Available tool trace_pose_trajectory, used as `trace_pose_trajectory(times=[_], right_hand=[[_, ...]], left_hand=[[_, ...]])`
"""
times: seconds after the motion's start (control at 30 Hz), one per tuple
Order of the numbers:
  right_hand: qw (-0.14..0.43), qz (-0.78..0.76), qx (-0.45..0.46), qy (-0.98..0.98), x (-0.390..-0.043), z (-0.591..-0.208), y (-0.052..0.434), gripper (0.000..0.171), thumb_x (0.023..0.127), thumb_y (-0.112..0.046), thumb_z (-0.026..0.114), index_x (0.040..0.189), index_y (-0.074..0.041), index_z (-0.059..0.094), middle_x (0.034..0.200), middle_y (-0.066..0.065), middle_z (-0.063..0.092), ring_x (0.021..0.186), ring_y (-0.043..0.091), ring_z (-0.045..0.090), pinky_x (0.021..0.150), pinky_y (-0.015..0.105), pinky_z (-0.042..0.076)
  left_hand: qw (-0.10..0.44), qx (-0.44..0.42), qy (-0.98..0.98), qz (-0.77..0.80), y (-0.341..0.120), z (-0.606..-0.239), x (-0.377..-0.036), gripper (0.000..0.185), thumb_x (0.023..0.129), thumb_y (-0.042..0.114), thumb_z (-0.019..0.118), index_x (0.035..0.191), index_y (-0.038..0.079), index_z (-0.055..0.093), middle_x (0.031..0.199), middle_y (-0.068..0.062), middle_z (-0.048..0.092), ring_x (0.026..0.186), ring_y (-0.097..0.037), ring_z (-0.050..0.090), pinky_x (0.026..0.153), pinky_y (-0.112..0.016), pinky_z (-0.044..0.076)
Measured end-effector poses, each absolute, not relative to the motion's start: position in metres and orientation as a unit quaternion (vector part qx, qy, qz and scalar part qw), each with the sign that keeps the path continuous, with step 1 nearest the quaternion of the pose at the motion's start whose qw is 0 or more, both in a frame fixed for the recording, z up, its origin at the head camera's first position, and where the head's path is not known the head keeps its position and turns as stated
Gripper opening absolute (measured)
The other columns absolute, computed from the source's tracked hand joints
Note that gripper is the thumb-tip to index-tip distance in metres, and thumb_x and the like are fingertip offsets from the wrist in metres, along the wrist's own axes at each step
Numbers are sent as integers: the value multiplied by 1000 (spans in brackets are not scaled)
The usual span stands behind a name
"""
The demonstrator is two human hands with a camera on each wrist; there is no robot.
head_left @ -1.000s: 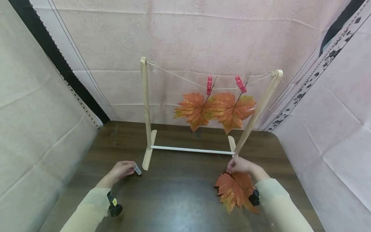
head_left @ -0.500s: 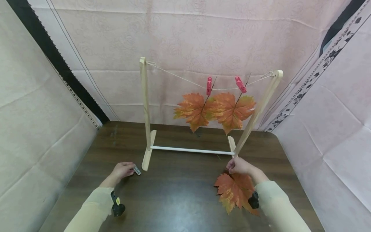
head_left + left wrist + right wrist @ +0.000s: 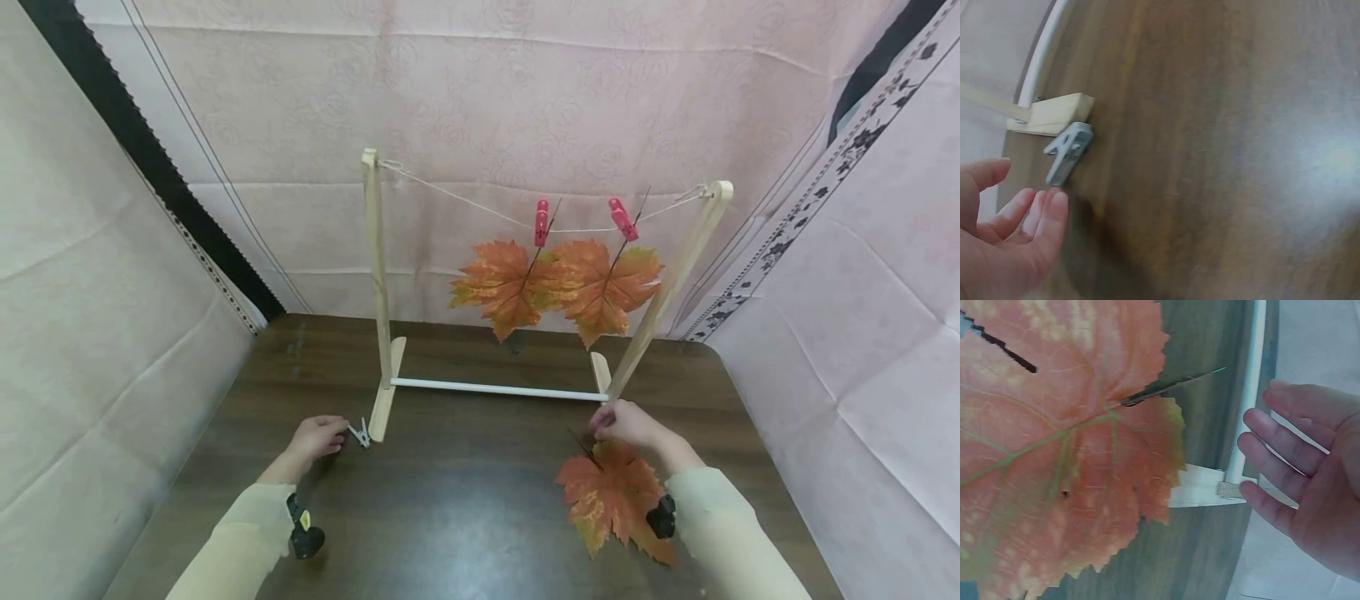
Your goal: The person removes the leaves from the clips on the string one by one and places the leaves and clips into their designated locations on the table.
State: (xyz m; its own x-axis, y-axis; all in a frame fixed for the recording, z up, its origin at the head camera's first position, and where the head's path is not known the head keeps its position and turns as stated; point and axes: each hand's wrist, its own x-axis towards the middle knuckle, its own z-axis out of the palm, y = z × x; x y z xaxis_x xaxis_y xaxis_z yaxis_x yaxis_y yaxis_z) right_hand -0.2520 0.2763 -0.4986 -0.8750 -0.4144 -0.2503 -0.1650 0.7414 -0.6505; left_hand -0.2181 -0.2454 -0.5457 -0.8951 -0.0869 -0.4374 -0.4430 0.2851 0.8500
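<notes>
At the front left, a grey clothespin [image 3: 363, 434] lies on the table against the foot of the wooden stand. My left hand [image 3: 315, 438] is beside it; in the left wrist view the thumb stands apart from the loosely bent fingers [image 3: 1047, 219], whose tips are close to the clothespin [image 3: 1067, 155]. Whether they touch it I cannot tell. On the right, an orange maple leaf [image 3: 611, 492] with a dark stem lies partly beneath my right hand [image 3: 633, 427]. In the right wrist view, that hand [image 3: 1319, 453] has spread, slightly bent fingers, apart from the leaf stem [image 3: 1172, 386].
A wooden stand [image 3: 380, 275] with a white crossbar [image 3: 495, 387] is at the back. On its string [image 3: 457, 196], pink clothespins [image 3: 542, 222] hold two orange maple leaves [image 3: 498, 283]. Pale cloth [image 3: 480, 100] surrounds the brown table [image 3: 450, 500].
My left hand has let go of the grey clothespin, which has turned and now shows its V-shaped side. My right hand has come off the leaf stem, shifting slightly right and away.
</notes>
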Motion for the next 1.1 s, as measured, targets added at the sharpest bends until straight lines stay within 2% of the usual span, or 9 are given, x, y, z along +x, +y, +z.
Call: trace_pose_trajectory(times=[0.1,0.2,0.5,0.63,0.77,0.9,1.1], right_hand=[[179,-317,-181,914,-255,-492,277,17,84,-6,63,97,4,67,88,10,70,81,17,64,71,31,53],[168,-324,-190,912,-258,-483,276,18,86,-9,63,98,3,67,91,11,70,84,18,64,73,30,52],[153,-381,-179,894,-263,-451,268,31,87,-21,66,108,2,64,102,15,68,92,16,64,79,31,53],[146,-396,-178,889,-262,-437,262,29,87,-19,66,109,-1,65,104,18,67,88,15,63,73,29,53],[128,-413,-182,883,-262,-423,256,31,87,-21,66,111,-1,64,105,20,66,86,15,63,69,27,52],[103,-421,-174,884,-263,-409,249,33,86,-24,67,111,-2,64,107,18,66,87,12,62,73,27,51],[69,-427,-166,886,-264,-387,243,34,87,-24,67,113,-3,63,111,18,65,90,5,61,79,23,50]], left_hand=[[143,-147,802,561,-246,-536,-221,52,98,23,44,134,-14,36,134,-34,42,118,-41,50,93,-38,51],[137,-119,808,560,-246,-522,-224,56,99,30,44,138,-10,34,139,-32,39,126,-42,43,100,-42,46],[102,-14,803,587,-242,-460,-239,63,98,38,46,143,-2,30,145,-25,33,131,-39,39,109,-46,35],[90,22,805,586,-234,-434,-242,62,96,40,48,142,1,33,145,-21,36,131,-36,40,108,-44,37],[81,58,803,587,-222,-410,-244,56,97,34,48,140,0,36,143,-21,39,129,-35,42,105,-39,40],[77,88,802,585,-207,-388,-246,52,97,30,50,138,0,39,141,-21,43,129,-35,43,103,-35,43],[72,123,801,581,-182,-354,-251,47,96,26,53,136,4,43,139,-16,48,126,-30,48,104,-38,43]])
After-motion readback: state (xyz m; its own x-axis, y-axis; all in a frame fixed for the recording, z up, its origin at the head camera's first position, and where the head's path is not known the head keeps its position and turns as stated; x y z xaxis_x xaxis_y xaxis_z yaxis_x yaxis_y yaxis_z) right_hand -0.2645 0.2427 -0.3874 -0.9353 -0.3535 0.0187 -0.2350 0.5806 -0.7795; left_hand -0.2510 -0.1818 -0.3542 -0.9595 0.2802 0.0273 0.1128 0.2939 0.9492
